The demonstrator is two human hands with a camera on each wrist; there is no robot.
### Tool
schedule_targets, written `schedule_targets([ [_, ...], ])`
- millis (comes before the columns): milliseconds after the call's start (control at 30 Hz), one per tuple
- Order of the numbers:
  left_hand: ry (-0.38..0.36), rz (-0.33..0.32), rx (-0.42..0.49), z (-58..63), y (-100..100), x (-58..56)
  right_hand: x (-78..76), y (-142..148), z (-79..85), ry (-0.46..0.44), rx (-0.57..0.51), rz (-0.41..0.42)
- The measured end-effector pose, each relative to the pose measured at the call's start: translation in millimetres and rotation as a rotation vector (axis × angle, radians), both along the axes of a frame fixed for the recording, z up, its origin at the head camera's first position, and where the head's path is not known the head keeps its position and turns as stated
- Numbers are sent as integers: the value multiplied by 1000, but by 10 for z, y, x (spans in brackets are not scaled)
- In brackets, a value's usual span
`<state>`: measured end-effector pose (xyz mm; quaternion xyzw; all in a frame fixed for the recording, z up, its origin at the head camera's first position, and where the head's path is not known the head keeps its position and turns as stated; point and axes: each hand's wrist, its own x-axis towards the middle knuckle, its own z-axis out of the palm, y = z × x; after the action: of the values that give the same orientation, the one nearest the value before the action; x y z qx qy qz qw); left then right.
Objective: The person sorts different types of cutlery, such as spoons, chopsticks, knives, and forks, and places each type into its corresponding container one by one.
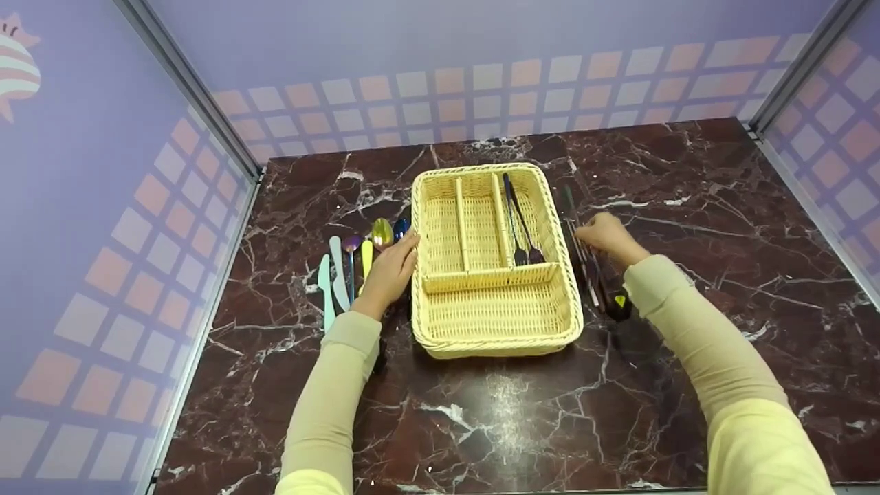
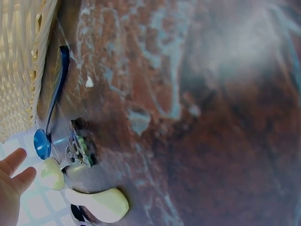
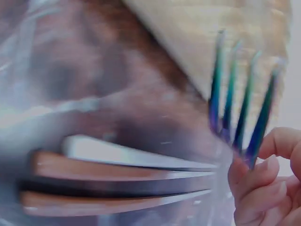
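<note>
My right hand (image 1: 608, 237) pinches a fork (image 3: 242, 106) with shiny blue-green tines, beside the right side of a cream woven basket (image 1: 498, 346). Just below that hand, several slim handles (image 3: 108, 165), copper, silver and dark, lie side by side; their far ends are blurred. My left hand (image 1: 392, 271) rests at the basket's left rim, fingers nearly straight. Two dark forks (image 1: 520, 256) lie in the basket's back right compartment. Next to the left hand are a blue spoon (image 2: 42, 143) and a gold spoon (image 1: 383, 234).
Left of the basket lie a mint knife (image 1: 326, 289), a pale blue-grey knife (image 1: 338, 268), a purple-headed spoon (image 1: 351, 243) and a yellow handle (image 1: 367, 253). A dark piece with a yellow spot (image 1: 620, 302) lies by the right forearm. Printed panels (image 1: 440, 41) enclose the marbled table (image 1: 509, 440).
</note>
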<state>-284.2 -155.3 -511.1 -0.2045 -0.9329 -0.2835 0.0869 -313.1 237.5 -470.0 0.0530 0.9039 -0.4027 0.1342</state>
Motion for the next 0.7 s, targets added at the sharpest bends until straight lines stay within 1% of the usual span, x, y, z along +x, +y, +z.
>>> schedule_targets([
  [100, 0, -1, -3, 18, -4, 6, -100, -24, 152, -11, -150, -51],
  [167, -6, -2, -3, 20, -8, 10, -163, -63, 243, -13, -259, -68],
  [233, -9, 1, -5, 13, -9, 14, -218, -122, 322, -9, -343, -78],
  [300, -7, 7, -5, 5, -7, 18, -263, -192, 383, -24, -430, -88],
  [433, 11, 11, 15, -5, -6, 25, -339, -348, 447, -73, -539, -97],
  [500, 9, 8, 20, -2, -3, 28, -366, -413, 450, -102, -564, -99],
  [567, -1, 9, 16, 3, 0, 28, -388, -478, 437, -127, -551, -102],
  [700, -17, 10, 19, 23, 10, 28, -420, -609, 385, -140, -451, -96],
])
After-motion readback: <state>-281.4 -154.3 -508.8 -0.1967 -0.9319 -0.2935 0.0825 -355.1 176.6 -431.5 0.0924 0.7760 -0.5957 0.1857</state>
